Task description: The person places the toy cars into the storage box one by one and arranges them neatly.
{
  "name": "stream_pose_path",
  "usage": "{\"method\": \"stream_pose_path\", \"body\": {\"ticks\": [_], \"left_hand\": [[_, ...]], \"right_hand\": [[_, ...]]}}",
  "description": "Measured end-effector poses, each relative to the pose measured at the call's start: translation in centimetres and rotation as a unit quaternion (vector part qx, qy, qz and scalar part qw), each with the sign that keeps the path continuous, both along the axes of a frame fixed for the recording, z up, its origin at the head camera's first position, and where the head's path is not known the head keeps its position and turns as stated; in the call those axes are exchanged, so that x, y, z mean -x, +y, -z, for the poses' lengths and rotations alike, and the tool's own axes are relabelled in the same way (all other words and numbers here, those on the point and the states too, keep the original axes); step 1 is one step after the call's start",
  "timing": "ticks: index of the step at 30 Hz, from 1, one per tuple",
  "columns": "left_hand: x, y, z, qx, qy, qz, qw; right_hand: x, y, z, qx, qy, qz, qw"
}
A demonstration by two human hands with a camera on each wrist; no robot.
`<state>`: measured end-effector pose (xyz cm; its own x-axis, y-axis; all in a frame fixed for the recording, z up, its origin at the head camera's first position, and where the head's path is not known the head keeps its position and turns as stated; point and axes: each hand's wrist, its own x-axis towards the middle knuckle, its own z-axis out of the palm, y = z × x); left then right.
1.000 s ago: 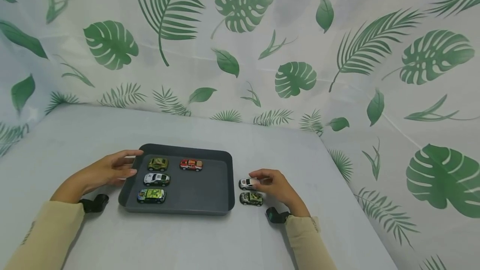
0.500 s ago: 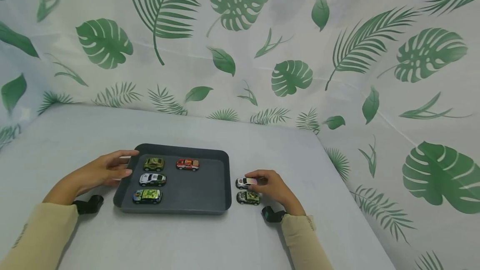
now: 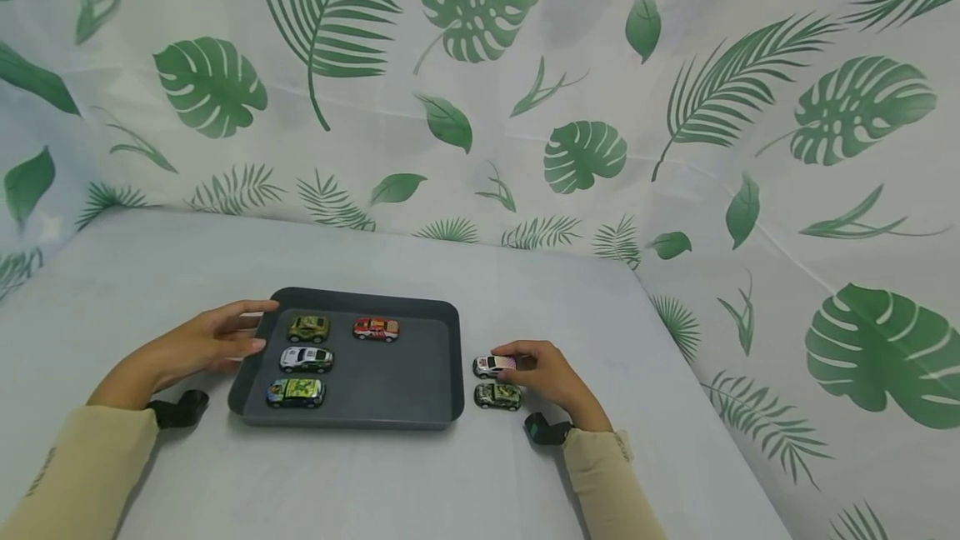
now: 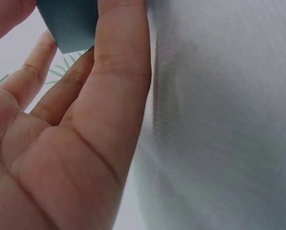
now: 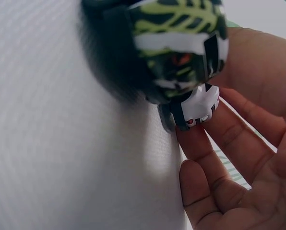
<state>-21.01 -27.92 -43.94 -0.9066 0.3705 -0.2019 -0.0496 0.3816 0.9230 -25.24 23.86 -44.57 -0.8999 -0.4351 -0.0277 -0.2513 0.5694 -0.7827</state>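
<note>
My right hand [image 3: 549, 369] pinches a white toy car [image 3: 487, 367], which sits to the right of the grey tray [image 3: 408, 382]. In the right wrist view, fingers lie along that white car's far side, partly hidden behind a green-and-black toy car [image 5: 176, 43]. This second car [image 3: 498, 396] stands just in front of the white one. At the tray's left side, my left hand [image 3: 191, 346] touches the rim with loosely extended fingers. The left wrist view has the tray's corner [image 4: 71, 26] between the fingers.
Inside the tray, an olive car [image 3: 308, 328], a white-and-black car [image 3: 307, 359] and a green-yellow car [image 3: 296, 392] form a left column. A red car [image 3: 377, 329] is at the back, right of the olive one. A leaf-print cloth [image 3: 495, 90] hangs behind the white table [image 3: 360, 482].
The whole head view has shifted slightly left. Between half a second ago and now, hands, tray and cars look almost unmoved.
</note>
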Motion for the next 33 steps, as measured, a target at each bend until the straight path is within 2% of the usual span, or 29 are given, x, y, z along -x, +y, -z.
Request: {"method": "stream_pose_path", "body": {"ticks": [9,18,33], "left_hand": [[0.0,0.1,0.0,0.007,-0.004,-0.005,1.0],[0.0,0.2,-0.1,0.007,-0.007,-0.007,0.9999],[-0.1,0.3,-0.2,0.017,-0.006,-0.011,0.9998]], "right_hand": [[-0.2,0.1,-0.2,0.013,0.013,-0.007,0.9998],[-0.2,0.2,-0.7,0.018,0.033,0.001,0.9993],[-1.0,-0.7,-2.1,0.034,0.07,-0.009,0.997]]}}
